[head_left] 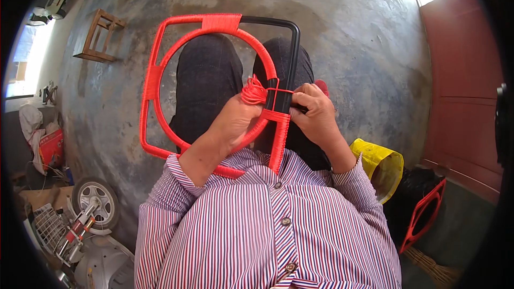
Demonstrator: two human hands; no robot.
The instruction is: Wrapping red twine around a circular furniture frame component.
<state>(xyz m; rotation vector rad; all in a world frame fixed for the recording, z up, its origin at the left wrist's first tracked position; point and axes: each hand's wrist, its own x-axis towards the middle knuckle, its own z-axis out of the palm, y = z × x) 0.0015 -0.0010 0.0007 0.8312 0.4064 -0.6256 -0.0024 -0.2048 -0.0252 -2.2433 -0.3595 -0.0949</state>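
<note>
Two frames (222, 22) (410, 235), one skein (254, 92), one stool (94, 54)

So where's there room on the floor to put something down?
The grey concrete floor is bare beyond the dark-trousered knees, between the brown wooden stool and dark red door. Lower left is crowded around the silver-spoked wheel; lower right, by the yellow plastic bag. The knees are crowded: left hand, right hand, and black frame wrapped in red cord.

On my feed I see glossy, plastic-looking red cord (254, 93), smooth black frame (295, 48), cloth shirt (230, 230), wooden stool (96, 54), patchily shiny floor (369, 48).
</note>
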